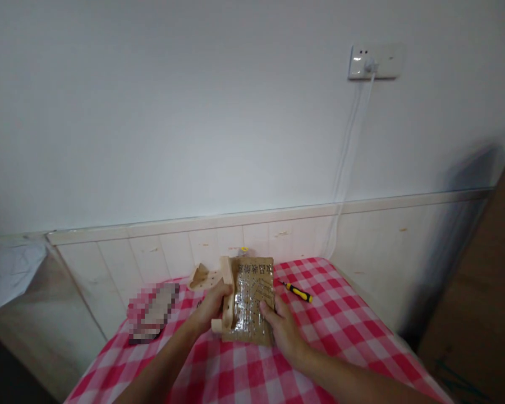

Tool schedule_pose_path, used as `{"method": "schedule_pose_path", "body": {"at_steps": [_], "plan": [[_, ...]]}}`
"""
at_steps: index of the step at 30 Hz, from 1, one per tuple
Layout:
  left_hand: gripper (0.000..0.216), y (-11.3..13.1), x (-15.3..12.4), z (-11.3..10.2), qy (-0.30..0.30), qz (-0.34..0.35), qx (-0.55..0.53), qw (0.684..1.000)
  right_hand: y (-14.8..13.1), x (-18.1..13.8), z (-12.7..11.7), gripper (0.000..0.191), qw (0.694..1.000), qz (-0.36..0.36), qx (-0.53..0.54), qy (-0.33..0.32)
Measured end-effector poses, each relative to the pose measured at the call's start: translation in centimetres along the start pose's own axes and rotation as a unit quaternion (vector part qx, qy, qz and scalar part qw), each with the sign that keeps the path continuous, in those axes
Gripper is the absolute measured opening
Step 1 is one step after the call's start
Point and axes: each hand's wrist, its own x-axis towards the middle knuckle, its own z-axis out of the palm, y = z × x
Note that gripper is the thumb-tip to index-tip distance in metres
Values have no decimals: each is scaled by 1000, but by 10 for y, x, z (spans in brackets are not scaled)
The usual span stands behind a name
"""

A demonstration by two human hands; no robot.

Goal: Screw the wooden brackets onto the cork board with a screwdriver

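Observation:
My left hand (211, 307) is closed around a pale wooden part (228, 306) with a block at each end and a hole near its lower end. The wooden part lies against the left side of a flat brown cardboard piece (252, 314), which is shiny and printed with dark characters. My right hand (288, 332) grips that cardboard by its right edge, thumb on the front face. What is under the cardboard is hidden. Behind my left hand rests a second pale wooden piece (204, 278) with small holes. A yellow and black screwdriver (298, 292) lies right of the cardboard.
A red and white checked cloth (252, 373) covers the table, which stands against a panelled wall (202, 238). At left lies a blurred-out, phone-like flat object (156, 311). A small yellow-topped item (244, 250) is at the back. A white cable (357, 146) hangs from the socket (376, 62).

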Motion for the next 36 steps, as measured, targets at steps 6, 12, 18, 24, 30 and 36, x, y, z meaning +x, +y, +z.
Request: {"method": "schedule_pose_path", "body": {"at_steps": [6, 12, 18, 24, 30, 36], "plan": [[44, -12, -14, 3, 30, 53, -10, 998, 1, -12, -1, 47, 999, 21, 47, -9], [64, -35, -42, 9, 92, 58, -96, 989, -9, -24, 1, 50, 997, 23, 45, -59], [54, -56, -60, 1, 94, 44, -107, 989, -17, -31, 2, 44, 995, 16, 12, -93], [55, -60, -68, 2, 77, 26, -95, 992, -19, -34, 4, 46, 996, 25, 1, -84], [36, -68, -73, -17, 178, 83, 51, 979, -16, -33, 3, 46, 998, 29, 1, -48], [40, -80, -74, -34, 220, 158, 156, 950, -13, -30, 0, 47, 999, 41, 9, -31]]}}
